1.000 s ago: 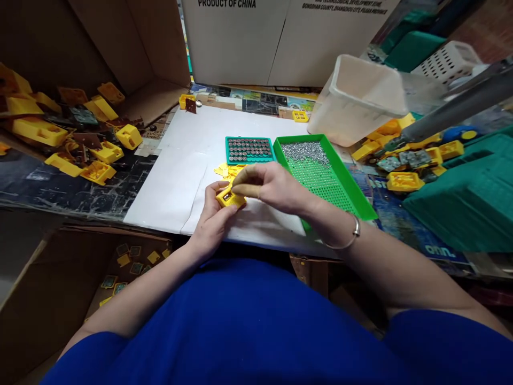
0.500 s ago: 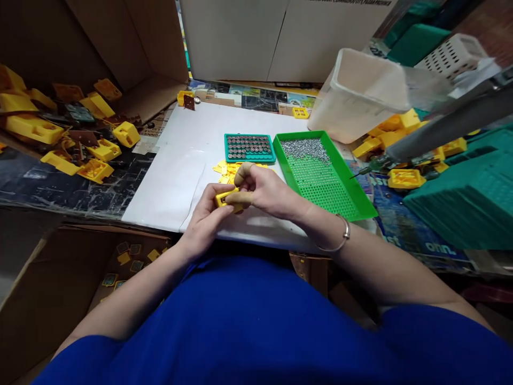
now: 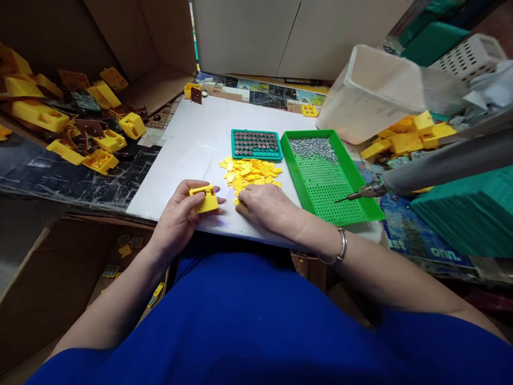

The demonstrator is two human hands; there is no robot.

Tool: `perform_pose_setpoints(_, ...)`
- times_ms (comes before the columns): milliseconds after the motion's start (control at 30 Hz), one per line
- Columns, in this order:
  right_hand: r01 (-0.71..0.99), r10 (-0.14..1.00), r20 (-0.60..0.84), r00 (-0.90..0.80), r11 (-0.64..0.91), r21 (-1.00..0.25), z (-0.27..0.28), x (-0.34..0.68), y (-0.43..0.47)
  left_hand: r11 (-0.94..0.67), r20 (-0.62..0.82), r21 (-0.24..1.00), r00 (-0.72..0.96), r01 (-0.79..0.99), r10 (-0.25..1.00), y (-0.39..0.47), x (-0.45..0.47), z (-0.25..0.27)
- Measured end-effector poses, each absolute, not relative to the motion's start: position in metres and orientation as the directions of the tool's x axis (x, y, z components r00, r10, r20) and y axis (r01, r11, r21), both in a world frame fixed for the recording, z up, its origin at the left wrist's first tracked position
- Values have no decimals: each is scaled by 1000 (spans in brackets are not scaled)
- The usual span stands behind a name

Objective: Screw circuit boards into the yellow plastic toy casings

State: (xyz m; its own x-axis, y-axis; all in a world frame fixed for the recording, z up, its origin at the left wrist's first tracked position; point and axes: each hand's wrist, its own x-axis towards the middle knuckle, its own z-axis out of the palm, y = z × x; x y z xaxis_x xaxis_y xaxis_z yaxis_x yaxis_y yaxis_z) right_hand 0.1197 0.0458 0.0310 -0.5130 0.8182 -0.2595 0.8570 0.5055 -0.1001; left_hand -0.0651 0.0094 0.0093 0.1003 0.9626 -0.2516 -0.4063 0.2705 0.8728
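My left hand (image 3: pixel 178 216) is closed around a yellow plastic housing (image 3: pixel 207 202), a small boxy part with a slot at its top and tiny holes in its face. It is held just above the white work surface, near the front edge. To the right, my right hand (image 3: pixel 270 208) reaches down at the near side of a pile of small flat yellow plastic pieces (image 3: pixel 254 172). Its fingers are curled together, and one small yellow piece (image 3: pixel 236 202) shows at the fingertips. Behind the pile lies a teal tray of button cells (image 3: pixel 256 144), in rows.
A green perforated tray (image 3: pixel 374 213) of small metal screws stands at right, with a screwdriver (image 3: pixel 372 190) hanging over it. Behind are a translucent bin (image 3: pixel 368 96) and yellow housings (image 3: pixel 404 140). A cardboard box (image 3: pixel 168 43) with yellow parts stands at left.
My hands have moved apart. The left hand has drawn left with the yellow housing, and the right hand has left it for the pile of yellow pieces. The view has shifted slightly.
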Motion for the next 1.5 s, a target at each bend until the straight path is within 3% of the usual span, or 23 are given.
perform_pose_setpoints(67,856,823,-238,-515,508,-95,31,121,44,284,-254,863,128,-417,959,9,-62,9)
perform_pose_setpoints(133,848,839,-149,-524,495,-191,29,129,42,303,-261,855,154,-421,953,8,-58,9)
perform_pose_setpoints(200,754,841,45,-539,505,-420,26,140,39,326,-271,848,188,-419,944,7,-53,8)
perform_pose_setpoints(267,545,811,282,-513,561,-623,21,151,36,343,-266,842,232,-417,935,7,-47,8)
perform_pose_setpoints(333,393,751,452,-482,646,-654,17,158,33,344,-244,841,275,-417,930,8,-40,9)
perform_pose_setpoints(433,399,621,582,-525,784,-476,14,165,31,333,-210,849,318,-409,925,10,-30,9)
perform_pose_setpoints(567,451,327,604,-727,890,61,16,173,32,375,-229,861,395,-344,889,15,-25,9)
perform_pose_setpoints(633,464,276,608,-744,869,173,17,177,30,402,-250,860,429,-313,868,19,-23,8)
perform_pose_setpoints(700,518,383,650,-656,855,19,17,179,27,400,-251,866,432,-299,866,21,-20,7)
perform_pose_setpoints(767,520,598,617,-511,787,-332,18,179,23,352,-213,894,427,-278,879,20,-16,5)
perform_pose_setpoints(833,437,801,452,-394,595,-674,19,179,20,264,-142,939,452,-219,881,18,-12,4)
perform_pose_setpoints(867,390,866,340,-367,475,-789,20,179,18,205,-99,962,470,-179,877,17,-10,4)
perform_pose_setpoints(933,338,928,158,-338,276,-900,23,178,16,54,-8,995,497,-78,868,14,-7,4)
perform_pose_setpoints(1000,346,946,63,-319,178,-921,27,178,15,-112,78,993,498,38,864,12,-5,4)
perform_pose_setpoints(1100,439,957,25,-288,155,-885,34,180,17,-265,140,947,509,181,849,9,-4,5)
perform_pose_setpoints(1267,596,917,-26,-399,238,-767,35,183,21,-240,133,959,505,153,853,7,-4,10)
perform_pose_setpoints(1400,676,939,102,-329,309,-668,24,182,16,-171,106,981,497,87,861,10,-4,11)
perform_pose_setpoints(1500,706,909,329,-255,407,-579,22,192,7,-42,29,999,494,16,869,13,2,10)
